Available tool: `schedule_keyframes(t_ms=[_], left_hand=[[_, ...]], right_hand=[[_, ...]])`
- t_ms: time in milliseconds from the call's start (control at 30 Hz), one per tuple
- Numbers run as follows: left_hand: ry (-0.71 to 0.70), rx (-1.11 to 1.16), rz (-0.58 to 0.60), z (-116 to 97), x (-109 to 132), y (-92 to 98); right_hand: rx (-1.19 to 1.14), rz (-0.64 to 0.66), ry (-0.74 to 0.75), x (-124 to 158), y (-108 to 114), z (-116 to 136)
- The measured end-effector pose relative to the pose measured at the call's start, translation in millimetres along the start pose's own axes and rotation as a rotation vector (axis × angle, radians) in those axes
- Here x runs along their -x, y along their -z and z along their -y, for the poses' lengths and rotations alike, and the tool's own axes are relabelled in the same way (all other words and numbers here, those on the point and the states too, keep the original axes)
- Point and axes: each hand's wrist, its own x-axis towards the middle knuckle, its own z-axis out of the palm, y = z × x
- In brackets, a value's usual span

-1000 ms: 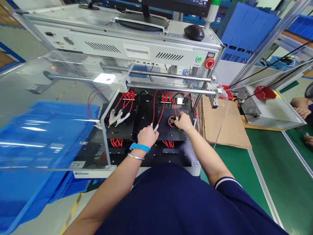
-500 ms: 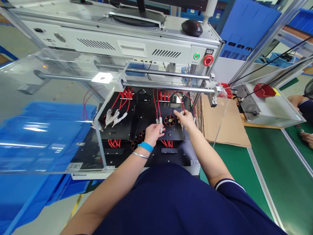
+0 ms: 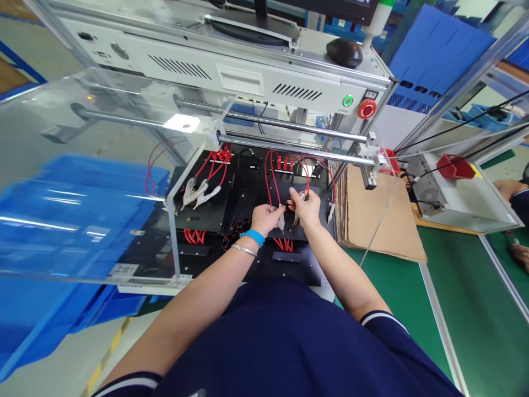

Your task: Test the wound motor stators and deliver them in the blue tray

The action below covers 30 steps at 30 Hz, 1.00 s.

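My left hand (image 3: 265, 219), with a blue band at the wrist, is closed on an alligator clip (image 3: 281, 223) in a translucent sleeve with red leads. My right hand (image 3: 306, 209) is closed around another sleeved alligator clip (image 3: 296, 216), its metal tip pointing down. Between the two hands a dark ring-shaped coil part (image 3: 290, 204) is mostly covered by fingers. A second coil ring (image 3: 238, 230) lies on the black plate beside my left wrist, partly hidden. One more sleeved clip (image 3: 331, 212) lies right of my right hand.
At the left station several sleeved clips (image 3: 200, 193) lie together under a clear cover (image 3: 172, 231). Steel rods (image 3: 289, 149) cross above the work area. Cardboard sheets (image 3: 380, 215) are stacked at right, near a grey box (image 3: 458, 193). Another person's hand (image 3: 518, 251) shows far right.
My right hand has moved left and my left hand slightly right, so they now nearly meet over the coil ring. A clip right of my right hand has come into clear view.
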Motion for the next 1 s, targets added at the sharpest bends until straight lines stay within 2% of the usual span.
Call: schedule_keyframes(t_ms=[200, 400, 567, 800, 1000], left_hand=[[0.021, 0.090, 0.025, -2, -1, 10.9], [0.045, 0.314, -0.102, 5, -2, 13.0], [0.074, 0.427, -0.211, 7, 2, 14.4], [0.011, 0.462, -0.272, 11, 0, 7.0], [-0.023, 0.443, -0.259, 17, 3, -1.4]], right_hand=[[0.059, -0.037, 0.004, 4, -5, -3], [0.040, -0.107, 0.024, 6, -7, -6], [-0.001, -0.092, 0.021, 7, -6, -8], [-0.018, -0.092, 0.027, 4, -3, -7], [-0.037, -0.107, 0.013, 2, 0, -2]])
